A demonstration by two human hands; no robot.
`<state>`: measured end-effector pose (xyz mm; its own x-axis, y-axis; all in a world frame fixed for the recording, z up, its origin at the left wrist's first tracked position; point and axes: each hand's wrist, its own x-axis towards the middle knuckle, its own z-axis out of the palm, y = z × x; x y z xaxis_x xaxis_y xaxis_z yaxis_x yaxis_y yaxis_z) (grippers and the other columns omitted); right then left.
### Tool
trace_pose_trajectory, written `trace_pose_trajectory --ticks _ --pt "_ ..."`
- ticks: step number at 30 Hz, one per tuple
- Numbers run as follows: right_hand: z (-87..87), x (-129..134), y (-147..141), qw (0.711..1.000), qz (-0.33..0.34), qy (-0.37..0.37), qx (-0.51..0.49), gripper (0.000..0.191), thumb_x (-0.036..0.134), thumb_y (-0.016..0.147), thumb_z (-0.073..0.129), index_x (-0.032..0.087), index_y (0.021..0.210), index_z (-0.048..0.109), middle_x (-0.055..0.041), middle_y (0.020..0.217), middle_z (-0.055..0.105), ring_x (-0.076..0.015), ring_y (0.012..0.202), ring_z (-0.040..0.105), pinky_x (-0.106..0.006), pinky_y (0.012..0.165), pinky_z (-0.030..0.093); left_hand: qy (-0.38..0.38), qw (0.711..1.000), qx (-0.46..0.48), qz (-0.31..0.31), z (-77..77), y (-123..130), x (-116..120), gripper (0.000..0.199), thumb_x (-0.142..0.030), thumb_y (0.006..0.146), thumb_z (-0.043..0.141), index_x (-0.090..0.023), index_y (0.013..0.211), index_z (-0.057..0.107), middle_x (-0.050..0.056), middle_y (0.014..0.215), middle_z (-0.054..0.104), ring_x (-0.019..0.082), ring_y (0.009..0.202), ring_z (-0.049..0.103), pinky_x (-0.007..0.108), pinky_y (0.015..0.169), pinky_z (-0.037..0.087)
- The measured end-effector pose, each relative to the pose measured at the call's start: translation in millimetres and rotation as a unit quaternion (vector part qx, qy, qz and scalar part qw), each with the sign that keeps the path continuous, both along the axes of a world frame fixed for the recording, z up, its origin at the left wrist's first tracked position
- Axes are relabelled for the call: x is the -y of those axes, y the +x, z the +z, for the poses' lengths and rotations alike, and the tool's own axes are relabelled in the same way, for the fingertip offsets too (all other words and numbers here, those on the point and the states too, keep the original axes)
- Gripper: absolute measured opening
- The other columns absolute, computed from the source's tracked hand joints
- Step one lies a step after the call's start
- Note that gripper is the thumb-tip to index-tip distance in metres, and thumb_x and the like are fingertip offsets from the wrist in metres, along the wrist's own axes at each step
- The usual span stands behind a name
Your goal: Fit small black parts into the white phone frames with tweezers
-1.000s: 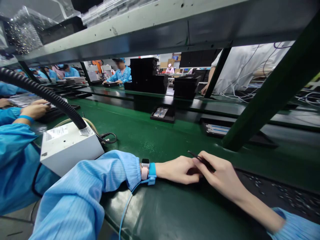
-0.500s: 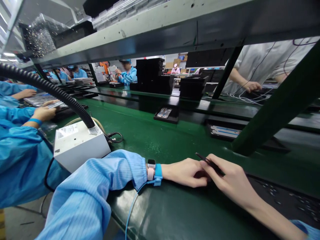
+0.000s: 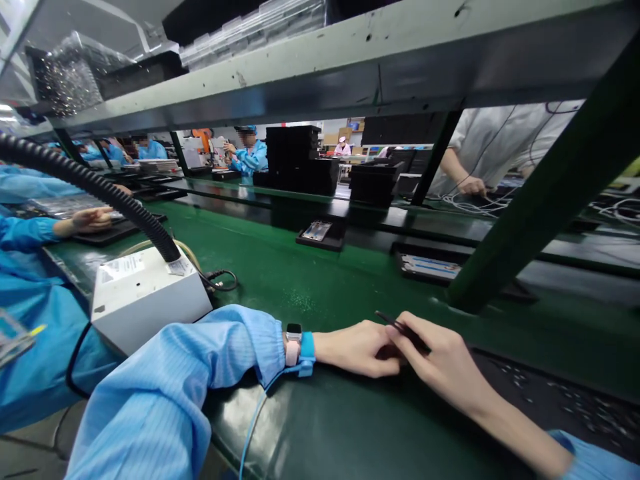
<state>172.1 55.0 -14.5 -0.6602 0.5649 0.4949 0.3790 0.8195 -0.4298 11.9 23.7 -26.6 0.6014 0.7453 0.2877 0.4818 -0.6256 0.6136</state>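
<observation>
My right hand (image 3: pixel 440 353) is closed around slim black tweezers (image 3: pixel 387 320), whose end sticks out past the fingertips toward the upper left. Just left of it, my left hand (image 3: pixel 355 348) rests low over the green table with its fingers curled and pressed together. Whatever those fingers hold, if anything, is hidden. The two hands meet at the fingertips. On my left wrist are a watch (image 3: pixel 293 333) and a blue wrist strap (image 3: pixel 307 353) with a cord. By my right forearm lies a black tray (image 3: pixel 520 380) with many small parts.
A white box (image 3: pixel 150 293) with a black flexible hose (image 3: pixel 100 173) stands at left, beside a co-worker's blue sleeve (image 3: pixel 30 230). Black trays (image 3: pixel 330 241) (image 3: pixel 405 257) sit farther back. A green post (image 3: pixel 530 207) and an overhead shelf (image 3: pixel 300 87) frame the bench.
The view has shifted slightly, so most things sit a little farther left. My hands keep nearly the same pose. The co-worker's hand at left has moved, and a flat part now shows at the left edge.
</observation>
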Motion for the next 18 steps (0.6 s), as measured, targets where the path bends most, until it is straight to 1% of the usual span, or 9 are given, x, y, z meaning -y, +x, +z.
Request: trace_pose_trajectory --ticks 4,7,9,10,12,14,16,18 --pt "-6.3 -1.5 4.6 1.000 0.004 0.003 -0.012 0.019 0.027 0.088 0.045 0.017 0.072 0.048 0.0018 0.062 0.052 -0.0084 0.054 0.046 -0.020 0.054 0.036 0.000 1.000 -0.007 0.015 -5.5 2.8 0.3 0.012 -0.008 0.071 0.053 -0.015 0.064 0.046 -0.005 0.059 0.048 0.007 0.053 0.045 0.018 0.052 0.037" --pt "-15.3 -3.2 9.6 0.999 0.029 0.017 -0.036 0.013 0.025 0.085 0.049 0.016 0.076 0.052 0.0011 0.064 0.052 -0.0084 0.055 0.046 -0.020 0.055 0.035 0.005 0.999 -0.012 0.043 -10.0 0.6 -3.1 0.002 -0.012 0.073 0.053 -0.013 0.072 0.054 -0.003 0.066 0.055 0.008 0.059 0.049 0.018 0.056 0.040" --pt "-20.1 -2.6 10.2 0.997 0.045 0.034 -0.052 0.011 0.024 0.083 0.051 0.016 0.076 0.053 0.0003 0.064 0.053 -0.0086 0.055 0.045 -0.021 0.054 0.034 0.014 0.997 -0.012 0.068 -9.4 -5.8 -12.4 0.006 -0.017 0.075 0.054 -0.013 0.077 0.058 -0.001 0.071 0.059 0.010 0.062 0.051 0.019 0.057 0.041" --pt "-21.2 -1.8 9.0 0.996 0.053 0.044 -0.059 0.010 0.024 0.082 0.051 0.016 0.076 0.054 0.0000 0.065 0.054 -0.0088 0.055 0.046 -0.021 0.055 0.034 0.020 0.996 -0.013 0.082 -7.2 -10.2 -20.7 0.008 -0.019 0.075 0.055 -0.013 0.079 0.059 0.000 0.072 0.060 0.010 0.064 0.052 0.020 0.058 0.041" --pt "-19.8 0.2 3.9 0.994 0.064 0.050 -0.070 0.009 0.023 0.082 0.050 0.016 0.077 0.054 0.0000 0.064 0.055 -0.0087 0.055 0.046 -0.021 0.056 0.035 0.037 0.993 -0.013 0.113 0.9 -18.4 -45.8 0.012 -0.022 0.077 0.054 -0.013 0.082 0.061 0.001 0.073 0.061 0.012 0.065 0.053 0.021 0.059 0.043" --pt "-14.6 1.9 -3.4 0.992 0.080 0.058 -0.076 0.009 0.022 0.081 0.050 0.015 0.076 0.054 0.0004 0.064 0.056 -0.0085 0.055 0.047 -0.020 0.056 0.034 0.060 0.987 -0.014 0.147 12.2 -21.8 -80.0 0.015 -0.024 0.080 0.052 -0.013 0.084 0.061 0.002 0.075 0.061 0.013 0.068 0.054 0.024 0.063 0.044" --pt "-8.0 2.9 -10.4 0.990 0.085 0.071 -0.083 0.010 0.022 0.081 0.049 0.015 0.075 0.054 0.0008 0.063 0.055 -0.0082 0.054 0.046 -0.020 0.054 0.033 0.088 0.978 -0.014 0.188 22.9 -17.6 -117.3 0.016 -0.025 0.084 0.052 -0.012 0.088 0.060 0.003 0.079 0.061 0.014 0.072 0.056 0.028 0.068 0.046" --pt "-2.9 3.2 -15.3 0.989 0.088 0.083 -0.089 0.010 0.022 0.080 0.049 0.016 0.074 0.053 0.0013 0.062 0.055 -0.0079 0.053 0.045 -0.019 0.053 0.032 0.112 0.969 -0.018 0.221 28.3 -8.0 -151.0 0.018 -0.027 0.086 0.053 -0.012 0.092 0.058 0.004 0.087 0.060 0.015 0.079 0.057 0.033 0.074 0.048"
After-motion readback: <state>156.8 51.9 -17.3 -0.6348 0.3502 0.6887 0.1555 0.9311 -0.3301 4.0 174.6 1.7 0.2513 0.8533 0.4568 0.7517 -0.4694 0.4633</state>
